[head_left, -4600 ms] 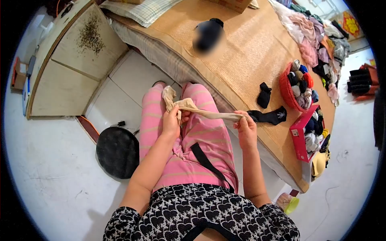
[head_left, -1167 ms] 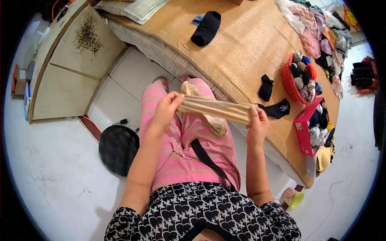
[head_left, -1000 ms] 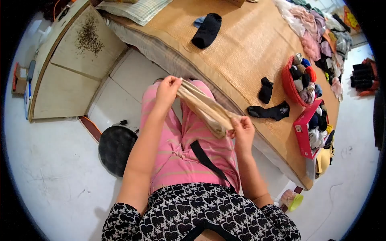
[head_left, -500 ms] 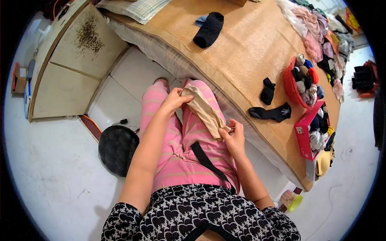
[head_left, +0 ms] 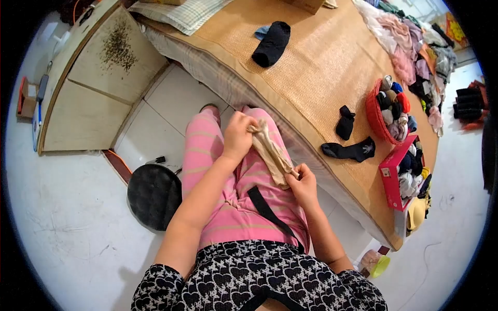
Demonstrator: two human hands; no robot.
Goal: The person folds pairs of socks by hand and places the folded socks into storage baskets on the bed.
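Note:
A beige sock (head_left: 271, 154) is stretched lengthwise above my thighs, over pink striped trousers (head_left: 207, 155). My left hand (head_left: 239, 136) is closed on its far end, where the fabric is bunched. At the nearer end, my right hand (head_left: 303, 185) pinches the sock between thumb and fingers. A black strip of cloth (head_left: 267, 211) lies across my lap, below the sock. Beside me on the bed mat, two black socks (head_left: 345, 123) (head_left: 350, 150) lie close together. Farther up the mat is a larger black folded sock (head_left: 272, 44) with a blue piece (head_left: 262, 32) next to it.
On the bed (head_left: 311, 78), a red basket (head_left: 374, 116) and a pink box (head_left: 390, 181) hold rolled socks. Piled clothes (head_left: 410, 46) lie beyond. A black round stool (head_left: 154, 197) stands at left, near a wooden cabinet (head_left: 78, 114).
My left hand has turned over and gathered the sock's far end into a bunch. My right hand keeps its pinch, slightly lower. The view has shifted a little.

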